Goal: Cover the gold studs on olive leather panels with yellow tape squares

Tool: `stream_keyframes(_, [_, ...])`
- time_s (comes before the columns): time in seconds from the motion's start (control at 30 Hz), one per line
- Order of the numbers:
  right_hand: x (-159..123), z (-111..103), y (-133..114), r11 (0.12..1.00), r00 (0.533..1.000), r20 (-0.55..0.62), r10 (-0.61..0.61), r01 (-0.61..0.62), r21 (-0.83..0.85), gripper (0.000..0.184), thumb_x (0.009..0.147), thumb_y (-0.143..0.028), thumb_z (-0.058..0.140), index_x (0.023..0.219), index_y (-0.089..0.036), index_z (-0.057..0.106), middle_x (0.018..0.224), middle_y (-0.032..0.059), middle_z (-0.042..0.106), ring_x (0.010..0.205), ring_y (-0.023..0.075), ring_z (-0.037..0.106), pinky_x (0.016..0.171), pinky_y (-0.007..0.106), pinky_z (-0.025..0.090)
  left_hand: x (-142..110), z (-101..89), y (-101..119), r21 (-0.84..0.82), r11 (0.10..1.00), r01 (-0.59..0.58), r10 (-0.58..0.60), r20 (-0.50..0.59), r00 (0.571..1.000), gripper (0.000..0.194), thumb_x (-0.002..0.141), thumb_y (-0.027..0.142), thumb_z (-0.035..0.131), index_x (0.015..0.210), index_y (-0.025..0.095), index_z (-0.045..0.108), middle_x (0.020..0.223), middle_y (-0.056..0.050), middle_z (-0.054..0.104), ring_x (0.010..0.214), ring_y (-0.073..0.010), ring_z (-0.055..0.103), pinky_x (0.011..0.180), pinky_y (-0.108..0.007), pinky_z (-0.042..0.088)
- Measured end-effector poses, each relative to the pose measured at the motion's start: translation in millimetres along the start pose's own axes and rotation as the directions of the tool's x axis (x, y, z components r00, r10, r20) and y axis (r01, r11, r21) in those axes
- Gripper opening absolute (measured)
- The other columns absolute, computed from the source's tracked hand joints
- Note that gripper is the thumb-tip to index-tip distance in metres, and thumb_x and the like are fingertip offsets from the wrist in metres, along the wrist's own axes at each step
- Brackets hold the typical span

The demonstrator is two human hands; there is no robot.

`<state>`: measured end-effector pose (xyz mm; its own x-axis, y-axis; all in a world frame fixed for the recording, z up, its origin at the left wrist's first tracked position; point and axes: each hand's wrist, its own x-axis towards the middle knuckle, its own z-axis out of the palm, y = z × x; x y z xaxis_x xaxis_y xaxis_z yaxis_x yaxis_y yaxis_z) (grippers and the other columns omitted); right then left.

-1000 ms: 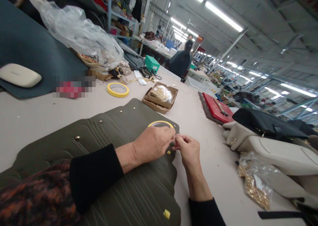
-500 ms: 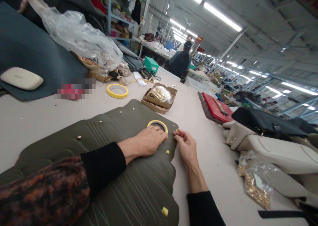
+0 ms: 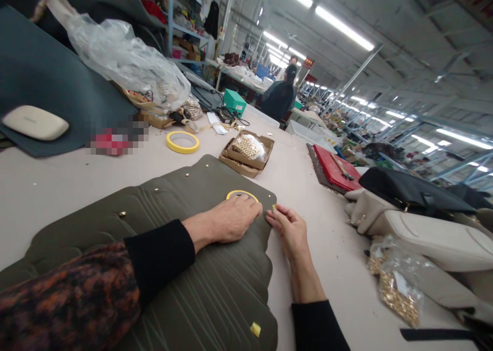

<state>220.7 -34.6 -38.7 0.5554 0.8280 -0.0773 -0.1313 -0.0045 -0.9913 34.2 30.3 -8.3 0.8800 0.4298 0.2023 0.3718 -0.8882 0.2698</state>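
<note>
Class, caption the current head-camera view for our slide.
The left hand partly hides a yellow tape roll on a dark olive panel; the right hand pinches a small yellow scrap.

Two hands (image 3: 230, 220), two tape rolls (image 3: 183, 148), two yellow scraps (image 3: 256, 329) — and, on one sheet (image 3: 215, 284), perhaps five studs (image 3: 122, 214).

We tag: smooth, matt olive-green leather-look panel (image 3: 215, 294), lower centre; shiny round gold metal studs (image 3: 122, 214) on it; crinkled, glossy clear plastic bag (image 3: 129, 58), upper left; matt brown cardboard box (image 3: 239, 165), mid-frame.
</note>
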Motion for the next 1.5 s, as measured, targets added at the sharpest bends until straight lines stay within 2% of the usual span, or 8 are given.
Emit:
stream_keyframes(0.33, [10,2,-1,0.979,0.983,0.012,-0.183,0.183,-0.095,0.038,0.061,-0.036,0.080,0.091,-0.015,0.069,0.083,0.0043,0.072,0.076,0.0162,0.067,0.076,0.033,0.055,-2,-4.8,1,-0.044,0.999,-0.018,0.017,-0.034,0.999,0.017,0.088,0.017,0.050,0.104,0.019,0.051,0.103,-0.007,0.060,0.093,-0.0223,0.055,0.083,-0.035,0.044])
stream_keyframes(0.47, [1,-17,-15,0.974,0.998,0.058,-0.012,0.025,-0.227,0.032,0.060,-0.037,0.080,0.079,-0.013,0.070,0.062,0.0006,0.065,0.052,0.0107,0.058,0.048,0.022,0.049,-1,-1.9,-5,-0.099,0.994,0.039,-0.036,0.034,0.999,0.015,0.086,0.012,0.047,0.097,0.020,0.052,0.097,-0.006,0.063,0.090,-0.0217,0.059,0.077,-0.033,0.045])
stream_keyframes(0.6, [-11,-28,-23,0.909,0.949,0.206,0.237,-0.142,-0.392,0.030,0.061,-0.039,0.078,0.068,-0.013,0.066,0.050,-0.0027,0.058,0.037,0.0060,0.046,0.036,0.017,0.037,0,0.8,-7,-0.108,0.993,0.047,-0.043,0.042,0.998,0.017,0.085,0.012,0.048,0.098,0.020,0.053,0.095,-0.006,0.065,0.089,-0.0228,0.061,0.075,-0.033,0.045])
stream_keyframes(1.07, [-11,-10,-13,0.652,0.979,0.161,0.124,0.042,-0.757,0.013,0.070,-0.029,0.061,0.065,-0.018,0.065,0.044,-0.0047,0.055,0.034,0.0093,0.049,0.035,0.019,0.038,1,1.4,-5,-0.086,0.995,0.048,-0.044,0.047,0.998,0.016,0.084,0.014,0.052,0.098,0.020,0.057,0.095,-0.008,0.066,0.090,-0.0258,0.061,0.075,-0.036,0.046])
stream_keyframes(1.13, [-11,-10,-13,0.651,0.982,0.153,0.114,0.042,-0.758,0.011,0.070,-0.029,0.062,0.072,-0.019,0.066,0.045,-0.0049,0.055,0.035,0.0104,0.051,0.034,0.019,0.038,0,1.6,-5,-0.078,0.996,0.047,-0.044,0.040,0.998,0.016,0.084,0.014,0.051,0.098,0.020,0.057,0.094,-0.008,0.066,0.090,-0.0254,0.061,0.075,-0.035,0.046])
stream_keyframes(1.23, [-12,-14,-16,0.642,0.987,0.126,0.104,0.030,-0.766,0.028,0.071,-0.031,0.065,0.097,-0.019,0.065,0.044,-0.0070,0.054,0.036,0.0129,0.051,0.035,0.021,0.038,0,2.7,-6,-0.077,0.996,0.039,-0.038,0.023,0.999,0.015,0.085,0.015,0.051,0.098,0.020,0.056,0.095,-0.008,0.066,0.091,-0.0249,0.061,0.075,-0.034,0.046])
stream_keyframes(1.33, [-15,-23,-20,0.625,0.975,0.220,0.002,0.171,-0.762,0.025,0.077,-0.036,0.062,0.094,-0.018,0.066,0.051,-0.0030,0.060,0.044,0.0140,0.055,0.043,0.024,0.041,0,2.7,-6,-0.091,0.995,0.038,-0.036,0.021,0.999,0.011,0.086,0.017,0.050,0.095,0.020,0.055,0.093,-0.008,0.066,0.089,-0.0248,0.062,0.074,-0.034,0.045])
stream_keyframes(1.5, [-21,-27,-24,0.474,0.849,0.503,-0.160,0.513,-0.715,0.016,0.081,-0.029,0.059,0.077,-0.021,0.072,0.076,0.0034,0.071,0.069,0.0176,0.064,0.067,0.028,0.046,1,-1.9,-3,-0.118,0.993,0.027,-0.027,-0.003,1.000,0.007,0.090,0.020,0.047,0.092,0.020,0.053,0.091,-0.006,0.066,0.087,-0.0234,0.062,0.075,-0.034,0.045])
